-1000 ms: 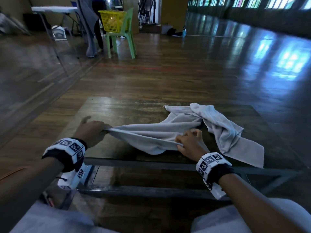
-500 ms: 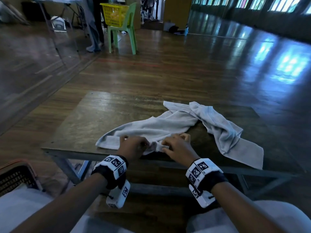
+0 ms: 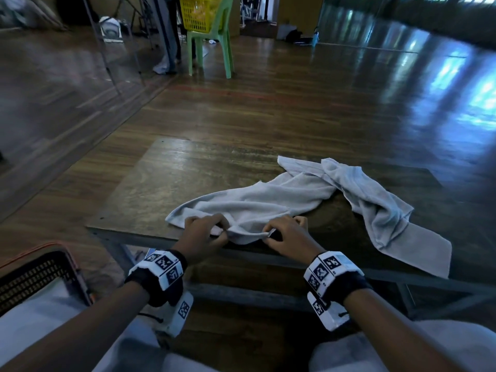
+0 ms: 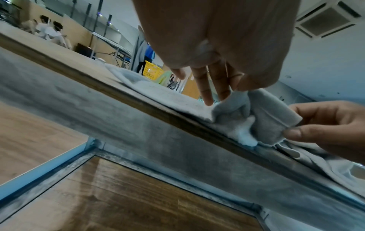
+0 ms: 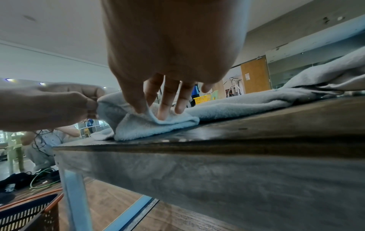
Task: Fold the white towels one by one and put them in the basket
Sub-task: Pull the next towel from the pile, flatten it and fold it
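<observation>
A crumpled white towel [image 3: 257, 202] lies on the low wooden table [image 3: 161, 181], reaching back to the right. My left hand [image 3: 212, 230] and right hand [image 3: 279, 232] sit close together at the table's near edge, each pinching the towel's near hem. In the left wrist view the left hand [image 4: 223, 87] pinches a fold of the towel [image 4: 233, 112] with thumb and fingers. In the right wrist view the right hand [image 5: 158, 103] pinches the towel [image 5: 158, 126] with its thumb and fingers. A dark basket [image 3: 35, 275] with an orange rim stands at the lower left.
A second part of white cloth [image 3: 389, 216] trails to the table's right front edge. Beyond the table stands a green chair [image 3: 214, 41] carrying a yellow basket [image 3: 200, 13], with a person beside it. Wooden floor surrounds the table.
My left hand moved right from the towel's far-left end to the near hem beside the right hand. The stretched towel went slack onto the table. The head view tipped down, showing the basket.
</observation>
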`<state>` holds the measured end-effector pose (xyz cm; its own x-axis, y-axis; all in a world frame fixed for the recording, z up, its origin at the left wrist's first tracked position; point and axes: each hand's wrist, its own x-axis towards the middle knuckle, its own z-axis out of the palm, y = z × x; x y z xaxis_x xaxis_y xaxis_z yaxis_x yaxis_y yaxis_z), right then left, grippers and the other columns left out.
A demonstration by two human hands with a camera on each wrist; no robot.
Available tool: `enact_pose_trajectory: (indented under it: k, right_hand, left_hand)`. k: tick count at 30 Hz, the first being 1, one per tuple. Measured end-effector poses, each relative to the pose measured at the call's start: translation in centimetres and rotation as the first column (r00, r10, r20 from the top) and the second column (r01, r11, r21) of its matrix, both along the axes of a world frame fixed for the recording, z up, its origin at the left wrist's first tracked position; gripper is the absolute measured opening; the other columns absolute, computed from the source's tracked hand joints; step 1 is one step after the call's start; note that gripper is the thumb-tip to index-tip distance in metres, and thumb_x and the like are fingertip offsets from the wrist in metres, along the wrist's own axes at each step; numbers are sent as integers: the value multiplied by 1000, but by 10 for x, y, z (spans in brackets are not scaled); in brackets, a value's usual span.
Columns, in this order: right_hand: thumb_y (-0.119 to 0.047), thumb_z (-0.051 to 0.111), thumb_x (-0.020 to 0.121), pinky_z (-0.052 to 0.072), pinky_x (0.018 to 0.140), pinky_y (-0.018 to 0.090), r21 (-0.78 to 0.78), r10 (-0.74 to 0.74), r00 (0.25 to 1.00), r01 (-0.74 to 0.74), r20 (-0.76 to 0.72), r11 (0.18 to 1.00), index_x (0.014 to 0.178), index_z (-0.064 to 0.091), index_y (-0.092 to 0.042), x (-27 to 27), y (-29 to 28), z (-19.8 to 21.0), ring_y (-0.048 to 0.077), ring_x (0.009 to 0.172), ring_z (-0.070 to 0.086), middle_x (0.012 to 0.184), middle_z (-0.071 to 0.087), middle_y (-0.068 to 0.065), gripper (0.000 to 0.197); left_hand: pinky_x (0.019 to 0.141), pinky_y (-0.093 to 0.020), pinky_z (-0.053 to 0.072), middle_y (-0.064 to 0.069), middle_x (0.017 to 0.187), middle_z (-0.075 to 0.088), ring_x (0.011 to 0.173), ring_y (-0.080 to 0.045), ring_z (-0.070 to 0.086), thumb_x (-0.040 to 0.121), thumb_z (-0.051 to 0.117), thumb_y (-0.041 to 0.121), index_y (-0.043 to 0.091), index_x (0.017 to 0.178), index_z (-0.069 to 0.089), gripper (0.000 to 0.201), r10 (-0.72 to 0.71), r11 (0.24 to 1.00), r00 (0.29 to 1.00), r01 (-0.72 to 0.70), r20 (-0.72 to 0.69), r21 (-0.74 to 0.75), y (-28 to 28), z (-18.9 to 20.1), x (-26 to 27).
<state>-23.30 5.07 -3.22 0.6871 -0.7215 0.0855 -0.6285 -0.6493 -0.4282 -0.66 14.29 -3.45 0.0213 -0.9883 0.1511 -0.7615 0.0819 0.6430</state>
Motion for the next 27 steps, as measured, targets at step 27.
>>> enact_pose_trajectory:
  k: [27]
  right_hand:
    - [-32, 52, 90, 23, 99, 39, -198, -50, 978, 8, -205, 980, 112, 56, -31, 30, -30, 2, 14, 117, 48, 122, 59, -10, 23]
  left_hand:
    - [93, -33, 32, 6, 120, 59, 112, -16, 52, 92, 46, 36, 30, 116, 56, 27, 14, 996, 871, -55, 492, 68, -27, -3, -28]
